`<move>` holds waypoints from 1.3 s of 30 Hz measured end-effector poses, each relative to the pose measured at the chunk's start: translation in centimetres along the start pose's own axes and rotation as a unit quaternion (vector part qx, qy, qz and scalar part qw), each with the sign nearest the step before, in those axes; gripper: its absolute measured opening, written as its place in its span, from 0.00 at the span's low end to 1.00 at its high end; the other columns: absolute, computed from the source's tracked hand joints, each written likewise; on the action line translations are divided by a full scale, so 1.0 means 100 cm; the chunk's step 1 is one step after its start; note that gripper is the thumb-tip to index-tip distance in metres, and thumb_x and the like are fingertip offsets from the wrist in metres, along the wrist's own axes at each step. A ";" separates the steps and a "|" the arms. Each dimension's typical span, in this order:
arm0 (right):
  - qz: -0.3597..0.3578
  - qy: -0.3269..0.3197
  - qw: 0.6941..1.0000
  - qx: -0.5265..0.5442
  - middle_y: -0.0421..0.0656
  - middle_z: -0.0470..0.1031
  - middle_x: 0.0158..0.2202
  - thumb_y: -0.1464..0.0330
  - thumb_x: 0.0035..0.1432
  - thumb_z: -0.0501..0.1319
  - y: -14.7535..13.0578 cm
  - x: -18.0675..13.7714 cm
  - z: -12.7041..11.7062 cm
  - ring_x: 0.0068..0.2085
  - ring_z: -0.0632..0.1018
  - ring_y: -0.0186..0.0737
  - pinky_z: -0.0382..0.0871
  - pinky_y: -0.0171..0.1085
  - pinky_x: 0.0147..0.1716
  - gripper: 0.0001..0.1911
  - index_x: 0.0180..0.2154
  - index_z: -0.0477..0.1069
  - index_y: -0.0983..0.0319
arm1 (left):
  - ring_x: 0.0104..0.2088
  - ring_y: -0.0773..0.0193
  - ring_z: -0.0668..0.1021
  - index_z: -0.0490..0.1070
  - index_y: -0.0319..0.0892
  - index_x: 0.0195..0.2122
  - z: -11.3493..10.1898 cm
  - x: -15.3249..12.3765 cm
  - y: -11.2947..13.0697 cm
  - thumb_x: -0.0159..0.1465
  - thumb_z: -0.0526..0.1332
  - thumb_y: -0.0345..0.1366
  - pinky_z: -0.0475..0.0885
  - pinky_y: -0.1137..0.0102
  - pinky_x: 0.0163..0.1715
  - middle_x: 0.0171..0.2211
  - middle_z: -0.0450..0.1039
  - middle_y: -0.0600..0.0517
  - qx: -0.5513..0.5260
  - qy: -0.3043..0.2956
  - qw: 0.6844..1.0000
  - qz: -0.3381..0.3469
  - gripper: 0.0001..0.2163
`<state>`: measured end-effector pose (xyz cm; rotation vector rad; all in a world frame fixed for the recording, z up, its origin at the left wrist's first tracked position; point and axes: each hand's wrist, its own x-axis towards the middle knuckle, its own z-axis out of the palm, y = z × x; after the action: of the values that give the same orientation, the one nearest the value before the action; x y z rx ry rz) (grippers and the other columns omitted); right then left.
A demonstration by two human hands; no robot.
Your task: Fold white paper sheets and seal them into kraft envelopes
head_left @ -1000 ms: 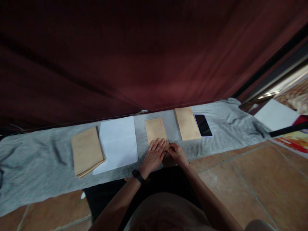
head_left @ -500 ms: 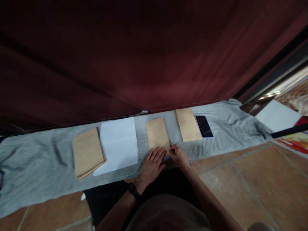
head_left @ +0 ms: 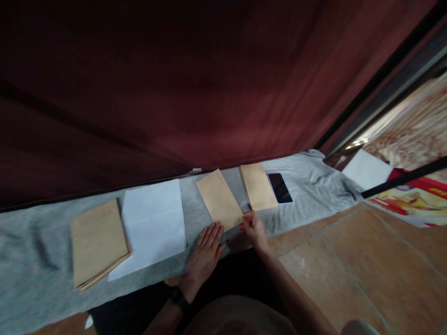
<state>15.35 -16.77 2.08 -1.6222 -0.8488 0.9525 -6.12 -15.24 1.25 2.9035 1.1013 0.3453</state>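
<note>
Here's the left hand (head_left: 206, 255), flat and open, a black band (head_left: 179, 298) at its wrist, fingertips at the near edge of a rectangular tan paper envelope (head_left: 220, 200). And the right hand (head_left: 253, 230), fingers curled, pinching that envelope's near right corner! It lies slanted on soft grey cloth (head_left: 191, 204). To its left, a white paper sheet (head_left: 157, 218) partly under stacked brown paper envelopes (head_left: 99, 242); to its right, a tan paper stack (head_left: 258, 188) beside a black-screened, purple-edged phone (head_left: 279, 188). Farthest, a dark red backdrop (head_left: 209, 93).
</note>
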 end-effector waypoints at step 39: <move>0.019 0.227 0.965 0.133 0.35 0.75 0.19 0.47 0.44 0.69 0.016 0.066 -0.104 0.20 0.79 0.37 0.75 0.32 0.19 0.28 0.36 0.65 0.59 | 0.66 0.57 0.68 0.62 0.41 0.66 0.009 -0.002 -0.004 0.73 0.49 0.42 0.64 0.57 0.65 0.67 0.63 0.48 0.041 0.052 0.998 0.015 0.23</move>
<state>27.72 -15.57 1.04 -1.5385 -0.3598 0.6461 -6.33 -14.98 0.28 3.0080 1.1112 0.4667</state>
